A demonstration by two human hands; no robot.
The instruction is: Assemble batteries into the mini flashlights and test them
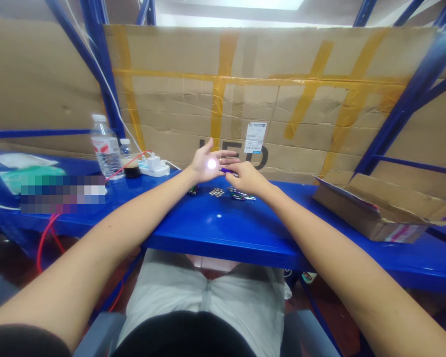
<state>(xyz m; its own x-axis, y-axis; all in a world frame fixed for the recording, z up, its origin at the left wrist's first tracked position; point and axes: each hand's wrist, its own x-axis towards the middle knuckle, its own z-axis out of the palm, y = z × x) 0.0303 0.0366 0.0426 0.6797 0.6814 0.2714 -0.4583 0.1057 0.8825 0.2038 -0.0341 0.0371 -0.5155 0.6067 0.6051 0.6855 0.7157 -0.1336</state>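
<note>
My left hand (pixel 202 166) is raised over the blue table, palm showing and fingers spread, with nothing in it. A bright round spot of white light falls on its palm. In my right hand (pixel 248 179) is a small purple flashlight (pixel 226 171), pinched between the fingers and pointing at that palm. Below the hands lies a cluster of small round silver button cells (pixel 217 192). Several slim, shiny metallic tubes (pixel 242 197) lie just right of them, partly behind my right hand. Some small dark pieces (pixel 194 189) sit beneath my left wrist, too small to make out.
On the blue table (pixel 219 230), an open cardboard box (pixel 367 210) stands at the right. A water bottle (pixel 106 146), a small bottle of dark liquid (pixel 129 161) and a white power strip (pixel 156 167) with red cables are at the left. Large taped cardboard (pixel 178 109) stands behind.
</note>
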